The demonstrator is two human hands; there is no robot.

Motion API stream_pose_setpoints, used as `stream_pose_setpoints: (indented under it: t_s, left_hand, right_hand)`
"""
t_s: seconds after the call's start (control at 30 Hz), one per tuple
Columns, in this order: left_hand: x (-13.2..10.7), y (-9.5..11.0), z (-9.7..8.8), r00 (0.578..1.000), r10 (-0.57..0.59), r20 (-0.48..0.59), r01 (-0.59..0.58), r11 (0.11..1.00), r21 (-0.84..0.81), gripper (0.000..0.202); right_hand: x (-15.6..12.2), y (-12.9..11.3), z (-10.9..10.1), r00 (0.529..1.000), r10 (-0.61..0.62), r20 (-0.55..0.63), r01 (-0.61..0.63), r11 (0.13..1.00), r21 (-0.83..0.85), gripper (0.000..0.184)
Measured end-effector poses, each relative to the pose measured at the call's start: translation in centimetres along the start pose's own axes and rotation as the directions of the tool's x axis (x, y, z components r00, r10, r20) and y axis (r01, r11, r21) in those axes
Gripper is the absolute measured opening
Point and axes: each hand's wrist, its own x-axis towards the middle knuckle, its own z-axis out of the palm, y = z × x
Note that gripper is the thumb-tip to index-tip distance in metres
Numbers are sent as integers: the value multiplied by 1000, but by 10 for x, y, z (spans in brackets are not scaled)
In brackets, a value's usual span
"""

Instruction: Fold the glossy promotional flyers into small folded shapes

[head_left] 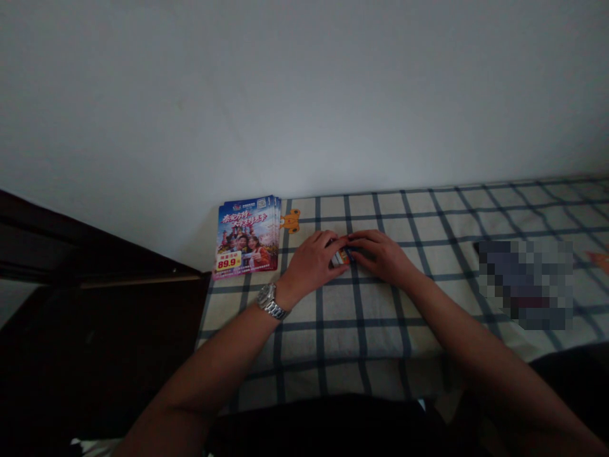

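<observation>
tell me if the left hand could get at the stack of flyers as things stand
Probably yes: the flyers lie just left of the left hand with nothing standing between them, though its thumb and fingers are now around a small colourful item.

Dim, greyish light — deep shadow lower left

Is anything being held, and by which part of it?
A small colourful item, mostly hidden, seems held: left hand at its left side, right hand at its right. How firmly, I cannot tell.
</observation>
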Motion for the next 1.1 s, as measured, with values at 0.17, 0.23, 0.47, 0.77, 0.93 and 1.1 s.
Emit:
stream_pose_setpoints:
  t_s: [0.17, 0.23, 0.47, 0.77, 0.93, 1.1]
  left_hand:
    - [1, -4, 2, 997, -27, -68, 21, 997, -77, 39]
    - [1, -5, 2, 993, -51, -105, 38, 992, -119, 34]
    - [3, -4, 0, 985, -130, -116, 87, 943, -320, 29]
    - [1, -6, 2, 975, -212, -66, 163, 885, -436, 37]
    - [2, -4, 2, 974, -185, -135, 100, 874, -475, 34]
    - [3, -2, 1, 983, -141, -119, 66, 870, -488, 33]
  right_hand:
    - [1, -3, -5, 999, 51, 2, -51, 997, 60, 38]
    - [2, -3, -6, 997, 72, -7, -71, 994, 78, 45]
    - [1, 2, -4, 981, 184, -62, -177, 979, 103, 40]
    - [2, -5, -4, 928, 366, -70, -305, 853, 423, 22]
    - [1, -5, -4, 914, 406, -17, -350, 807, 475, 22]
    - [0, -4, -3, 917, 398, 33, -356, 778, 518, 25]
